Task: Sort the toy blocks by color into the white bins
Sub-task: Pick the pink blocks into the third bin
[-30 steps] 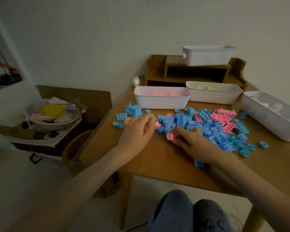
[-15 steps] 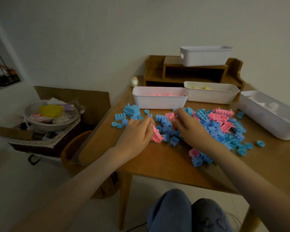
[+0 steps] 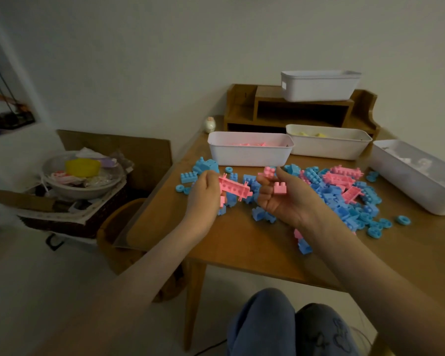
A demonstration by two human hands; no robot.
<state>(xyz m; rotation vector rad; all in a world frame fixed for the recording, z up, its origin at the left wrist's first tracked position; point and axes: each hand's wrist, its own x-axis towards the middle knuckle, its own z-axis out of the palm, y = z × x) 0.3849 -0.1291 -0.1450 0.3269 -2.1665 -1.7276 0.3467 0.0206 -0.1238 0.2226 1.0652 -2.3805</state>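
Above the desk (image 3: 242,242), the left hand (image 3: 203,194) has its grip curled round a long pink bar (image 3: 233,187), studded and pronged. The right hand (image 3: 285,199), palm up, pinches two small pink blocks (image 3: 279,188) (likely gathered for one trip) just short of the pink-filled white bin (image 3: 249,155). Mixed blue and pink blocks (image 3: 344,199) lie heaped beside them.

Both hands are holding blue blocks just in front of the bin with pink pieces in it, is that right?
Not quite: the head view shows pink blocks, not blue. The left hand grips a long pink piece, and the right hand holds small pink blocks, in front of the pink-filled bin.
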